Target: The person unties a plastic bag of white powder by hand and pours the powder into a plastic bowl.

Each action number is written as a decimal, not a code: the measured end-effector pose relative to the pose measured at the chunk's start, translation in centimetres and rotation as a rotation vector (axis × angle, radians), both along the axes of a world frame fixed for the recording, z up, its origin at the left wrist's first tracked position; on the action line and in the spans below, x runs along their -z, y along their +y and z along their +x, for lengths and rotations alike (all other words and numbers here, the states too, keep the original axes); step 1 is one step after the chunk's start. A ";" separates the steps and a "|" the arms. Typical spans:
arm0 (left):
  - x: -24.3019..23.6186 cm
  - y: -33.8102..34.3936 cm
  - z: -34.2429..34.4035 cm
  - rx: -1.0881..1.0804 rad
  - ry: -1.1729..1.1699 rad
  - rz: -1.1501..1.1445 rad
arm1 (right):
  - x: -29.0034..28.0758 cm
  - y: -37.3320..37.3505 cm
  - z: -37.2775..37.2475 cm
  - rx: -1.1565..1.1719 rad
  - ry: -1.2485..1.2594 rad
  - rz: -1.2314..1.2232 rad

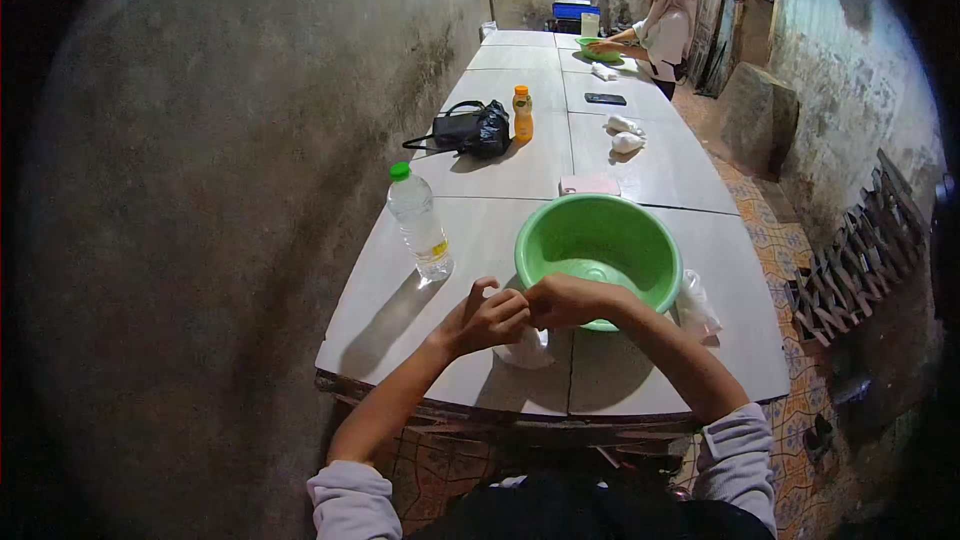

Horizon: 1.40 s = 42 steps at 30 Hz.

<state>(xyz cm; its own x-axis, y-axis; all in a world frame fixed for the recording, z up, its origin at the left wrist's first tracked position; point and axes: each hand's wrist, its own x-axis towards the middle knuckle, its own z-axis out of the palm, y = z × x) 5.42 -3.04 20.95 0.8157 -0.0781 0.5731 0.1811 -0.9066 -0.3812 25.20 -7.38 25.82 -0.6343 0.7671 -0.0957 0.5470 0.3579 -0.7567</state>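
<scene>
My left hand point(488, 320) and my right hand point(565, 300) meet in front of a green plastic basin point(650, 240). Both have their fingers closed in a pinch at the top of a small white plastic bag point(527, 351), whose neck they hide. The bag hangs or rests just below them; I cannot tell whether it touches the table. Inside the basin no contents show. Right of it, a second white bag point(698, 308) sits against its side. A clear water bottle with a green cap point(417, 225) stands to the left of my hands.
Farther along the white-tiled table point(490, 230) are a black bag point(473, 130), an orange drink bottle point(522, 115), a pink box point(589, 184), more white bags point(627, 143) and a phone point(605, 98). At the far end a person point(665, 30) works over another green basin point(588, 48).
</scene>
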 end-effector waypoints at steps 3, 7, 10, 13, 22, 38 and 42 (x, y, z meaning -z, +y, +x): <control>0.5 0.2 0.1 -0.046 0.025 0.054 | 0.9 -0.6 -0.4 0.045 -0.047 0.207; 1.1 0.1 0.2 -0.075 -0.025 -0.022 | 1.5 -1.6 -0.6 0.112 0.003 0.148; 0.0 -0.6 0.3 -0.065 0.018 -0.321 | 3.0 -1.6 -0.8 0.173 0.069 0.108; -2.0 -0.3 0.0 0.023 0.087 -0.533 | 3.7 -1.6 -0.3 0.171 0.087 0.094; -2.2 1.0 0.2 0.147 0.069 -0.537 | 4.0 -1.1 -0.2 0.154 0.229 0.084; 3.3 -0.2 1.4 -0.026 -0.346 -0.312 | 9.0 -2.3 -2.3 0.364 0.878 -0.113; 3.2 -0.3 1.4 -0.039 -0.367 -0.363 | 9.3 -2.6 -1.8 0.399 0.957 -0.067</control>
